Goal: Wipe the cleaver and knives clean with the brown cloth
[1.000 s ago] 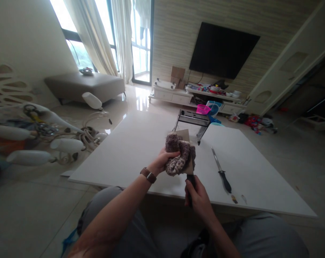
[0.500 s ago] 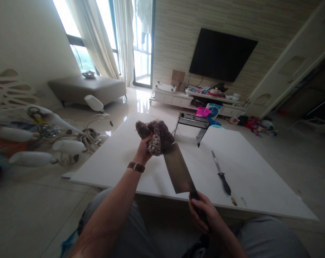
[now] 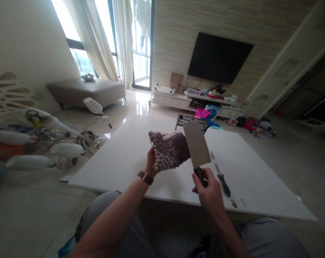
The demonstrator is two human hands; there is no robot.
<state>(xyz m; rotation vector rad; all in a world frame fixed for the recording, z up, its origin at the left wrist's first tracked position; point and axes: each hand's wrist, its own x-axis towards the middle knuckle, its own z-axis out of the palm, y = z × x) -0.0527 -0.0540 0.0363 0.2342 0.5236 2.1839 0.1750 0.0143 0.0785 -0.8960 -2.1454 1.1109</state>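
the right hand (image 3: 209,188) was closed round the handle of the cleaver (image 3: 197,143), whose blade rose beyond that hand, over the table (image 3: 111,161). its long axis pointed away from the person and leaned a little left, one broad face turned back toward them. the left hand (image 3: 151,161) gripped a shaggy cloth (image 3: 169,152) right by the blade; from where i stood, i couldn't tell if they touched. it looked like wiping, and another stroke would call for fingers clear of the edge.
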